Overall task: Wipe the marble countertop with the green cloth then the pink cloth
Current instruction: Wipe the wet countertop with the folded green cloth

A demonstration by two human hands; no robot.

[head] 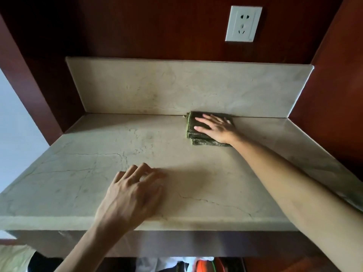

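The beige marble countertop (94, 165) fills the middle of the head view, veined with thin cracks. A folded dark green cloth (191, 130) lies at the back of it, against the marble backsplash. My right hand (216, 128) presses flat on top of this cloth, fingers spread and pointing left. My left hand (131, 195) rests near the front edge of the countertop, fingers bent, holding nothing. No pink cloth is in view.
A marble backsplash (176, 89) rises behind the counter, with dark red wood panels (157, 32) around it. A white wall socket (243, 23) sits above at the right. Below the front edge, something orange (204, 265) shows.
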